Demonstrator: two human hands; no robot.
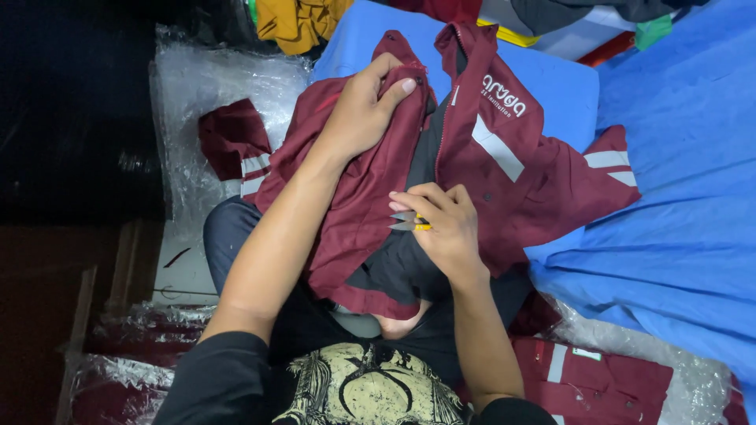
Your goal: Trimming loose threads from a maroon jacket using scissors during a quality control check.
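A person seated among bagged garments works on a maroon jacket (441, 165) spread across the lap and over a blue sheet (677, 197). The left hand (366, 110) is closed on a fold of the jacket's front panel near the zip, thumb on top, bunching the cloth upward. The right hand (445, 228) is closed around small snips (409, 221) with a yellow handle, their pale blades pointing left toward the dark lining exposed at the jacket's open front.

The jacket lies with its long axis running from the hem, near the person's body at lower centre, up to the collar (465, 39) at the top of the frame. One sleeve (606, 169) with pale reflective bands reaches right; the other cuff (236, 145) rests left on clear plastic wrap (197, 86).

The cloth looks soft and limp, judging by how it drapes and creases. It would likely sag wherever unsupported, so a hold on a gathered fold or a seam edge, as the left hand has now, seems surest. It appears light and not slippery. The snips are small and rigid, best held at the handle, with the points kept away from the fingers.

More maroon garments in plastic (598, 378) lie lower right, and a yellow cloth (299, 20) at the top.
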